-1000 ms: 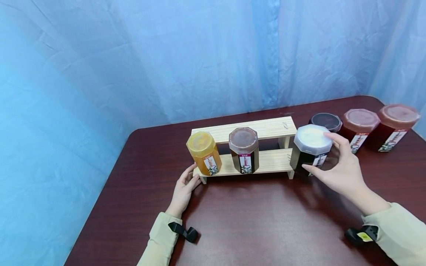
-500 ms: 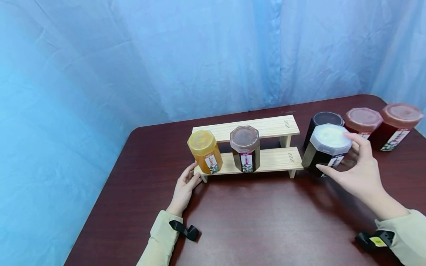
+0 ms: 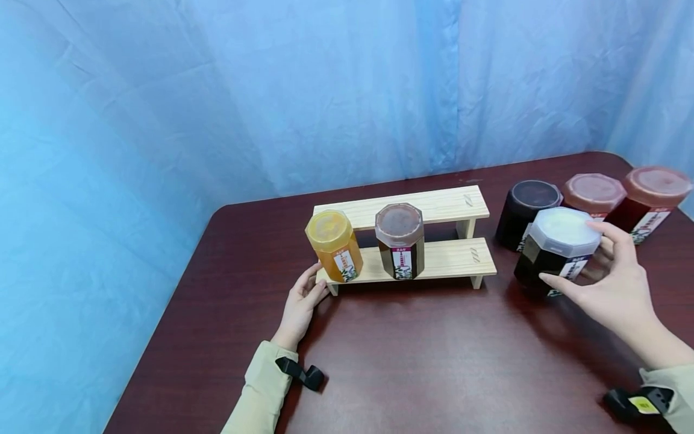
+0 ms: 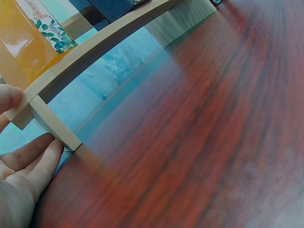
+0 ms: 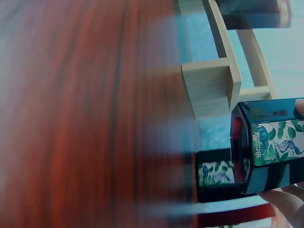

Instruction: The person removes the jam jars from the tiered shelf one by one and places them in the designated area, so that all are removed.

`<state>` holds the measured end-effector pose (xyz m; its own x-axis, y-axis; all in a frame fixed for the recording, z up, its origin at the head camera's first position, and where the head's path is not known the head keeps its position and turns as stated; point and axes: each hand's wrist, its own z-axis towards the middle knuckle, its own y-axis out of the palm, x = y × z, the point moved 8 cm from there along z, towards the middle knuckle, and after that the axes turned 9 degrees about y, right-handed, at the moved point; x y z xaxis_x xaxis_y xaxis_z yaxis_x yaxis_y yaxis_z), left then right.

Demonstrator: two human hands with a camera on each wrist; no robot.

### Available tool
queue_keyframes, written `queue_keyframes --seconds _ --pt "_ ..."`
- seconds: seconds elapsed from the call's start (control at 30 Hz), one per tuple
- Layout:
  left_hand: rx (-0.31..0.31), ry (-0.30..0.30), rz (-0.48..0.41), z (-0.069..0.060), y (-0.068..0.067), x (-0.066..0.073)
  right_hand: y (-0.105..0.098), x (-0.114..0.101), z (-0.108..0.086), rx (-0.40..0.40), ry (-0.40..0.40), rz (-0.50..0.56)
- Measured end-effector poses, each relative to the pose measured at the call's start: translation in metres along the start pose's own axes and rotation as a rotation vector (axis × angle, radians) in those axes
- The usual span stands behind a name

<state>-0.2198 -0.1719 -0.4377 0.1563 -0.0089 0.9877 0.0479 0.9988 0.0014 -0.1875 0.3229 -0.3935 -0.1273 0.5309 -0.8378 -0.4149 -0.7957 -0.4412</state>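
My right hand (image 3: 618, 289) holds a dark octagonal jar (image 3: 558, 253) with a whitish lid, thumb in front and fingers on its right side. In the right wrist view the underside of this jar shows, off the table. My left hand (image 3: 298, 304) grips the left end of a two-step wooden rack (image 3: 455, 259), thumb at the front corner; in the left wrist view fingertips (image 4: 50, 147) touch the rack's leg. On the lower step stand a yellow-orange jar (image 3: 336, 247) at the left and a dark brown jar (image 3: 400, 241) near the middle.
Behind the held jar, a black-lidded jar (image 3: 526, 211) and two red jars, one partly hidden (image 3: 593, 193) and one farther right (image 3: 653, 205), stand on the dark red table (image 3: 423, 361). Blue curtains (image 3: 336, 90) hang behind and at the left.
My right hand has carried the whitish-lidded jar rightward from beside the rack's right end, opening a gap between them. The left hand keeps its place on the rack.
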Motion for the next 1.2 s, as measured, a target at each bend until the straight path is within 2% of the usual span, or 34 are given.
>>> queue_keyframes --seconds 0.13,0.37,0.5,0.7,0.93,1.03,1.2 --pt "0.000 -0.001 -0.009 0.000 0.001 0.000 -0.010 0.005 -0.001 0.006 0.017 -0.011" --pt "-0.004 -0.001 -0.013 -0.001 0.001 0.001 -0.024 -0.018 -0.011 0.029 0.062 -0.075" --pt "-0.007 0.002 -0.012 -0.001 0.002 0.003 -0.031 -0.018 -0.011 0.028 0.117 -0.086" --pt "-0.008 0.004 -0.021 -0.001 0.003 0.003 -0.042 0.000 -0.007 0.051 0.175 -0.046" --pt "-0.003 0.008 -0.018 -0.002 0.003 0.003 -0.057 0.064 0.005 0.122 0.157 -0.085" --pt "-0.004 0.002 -0.008 -0.003 0.002 0.002 -0.063 0.072 0.008 0.126 0.161 -0.053" --pt "-0.004 0.000 -0.004 -0.004 0.001 0.000 -0.072 0.087 0.012 0.150 0.223 -0.019"
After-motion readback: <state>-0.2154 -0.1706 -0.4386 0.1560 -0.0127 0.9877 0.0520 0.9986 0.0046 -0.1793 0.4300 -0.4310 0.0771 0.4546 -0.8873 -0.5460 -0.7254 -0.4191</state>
